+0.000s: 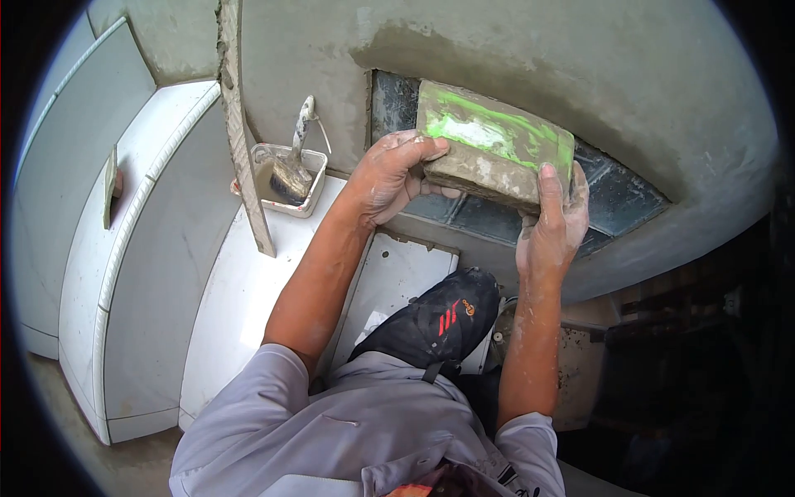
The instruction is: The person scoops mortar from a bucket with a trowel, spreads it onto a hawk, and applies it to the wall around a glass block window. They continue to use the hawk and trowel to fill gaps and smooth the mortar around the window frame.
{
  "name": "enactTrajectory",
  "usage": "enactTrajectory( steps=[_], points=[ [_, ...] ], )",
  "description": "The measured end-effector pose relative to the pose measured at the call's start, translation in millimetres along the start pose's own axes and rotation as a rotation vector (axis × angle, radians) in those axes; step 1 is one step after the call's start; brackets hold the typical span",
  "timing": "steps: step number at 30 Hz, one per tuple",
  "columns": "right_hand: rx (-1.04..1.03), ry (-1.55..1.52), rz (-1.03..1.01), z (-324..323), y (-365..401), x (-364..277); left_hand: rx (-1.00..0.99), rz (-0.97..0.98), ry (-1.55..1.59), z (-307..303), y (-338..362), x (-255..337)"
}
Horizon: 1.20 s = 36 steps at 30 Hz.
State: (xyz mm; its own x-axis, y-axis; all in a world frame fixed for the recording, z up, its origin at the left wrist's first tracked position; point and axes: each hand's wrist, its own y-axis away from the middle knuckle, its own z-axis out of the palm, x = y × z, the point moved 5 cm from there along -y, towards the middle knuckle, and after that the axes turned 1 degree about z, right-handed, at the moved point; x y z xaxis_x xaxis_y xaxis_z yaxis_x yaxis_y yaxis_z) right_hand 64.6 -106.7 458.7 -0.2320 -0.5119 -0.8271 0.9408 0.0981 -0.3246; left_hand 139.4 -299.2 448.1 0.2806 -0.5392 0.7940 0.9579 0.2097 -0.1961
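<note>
Both my hands hold a mortar-smeared rectangular block (495, 137) with a bright green face. My left hand (397, 172) grips its left end, thumb on the upper side and fingers beneath. At the right end, my right hand (556, 214) has its thumb against the front edge and its fingers around the side. The block is in front of a recess with dark glassy panels (489, 217) in the grey plastered wall (306, 41), and covers part of them. Whether it touches the wall I cannot tell.
White tiled steps (157, 157) curve along the left. A tub (315, 189) with a brush (291, 176) in it stands on the white ledge, beside a leaning wooden strip (242, 157). A small trowel-like plate (109, 186) rests on a step. My knee is below my hands.
</note>
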Motion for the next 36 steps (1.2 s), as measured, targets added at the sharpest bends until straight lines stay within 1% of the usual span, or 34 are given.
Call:
enactTrajectory(
  steps=[2,5,11,14,17,21,26,30,33,36],
  points=[
    [0.009,-0.005,0.017,5,3,4,0.016,0.001,0.004,-6,2,5],
    [-0.043,-0.009,0.010,13,4,7,0.009,0.014,0.002,-16,3,10],
    [-0.078,-0.045,0.036,28,10,16,0.027,0.040,-0.007,-32,6,20],
    [-0.085,-0.037,0.041,34,13,19,0.000,0.026,-0.023,-41,8,25],
    [-0.095,-0.035,0.055,42,17,23,0.033,0.026,-0.030,-48,13,32],
    [-0.127,-0.013,0.030,51,20,23,0.033,0.023,-0.036,-59,15,37],
    [-0.131,-0.012,0.046,49,19,22,0.012,0.036,-0.017,-57,13,35],
    [-0.134,-0.035,0.057,45,20,21,0.056,0.038,-0.016,-58,14,28],
    [-0.097,-0.012,0.060,35,17,16,0.028,0.053,-0.005,-50,8,21],
    [-0.083,-0.018,0.058,20,10,9,0.040,0.022,-0.010,-31,4,13]
  ],
)
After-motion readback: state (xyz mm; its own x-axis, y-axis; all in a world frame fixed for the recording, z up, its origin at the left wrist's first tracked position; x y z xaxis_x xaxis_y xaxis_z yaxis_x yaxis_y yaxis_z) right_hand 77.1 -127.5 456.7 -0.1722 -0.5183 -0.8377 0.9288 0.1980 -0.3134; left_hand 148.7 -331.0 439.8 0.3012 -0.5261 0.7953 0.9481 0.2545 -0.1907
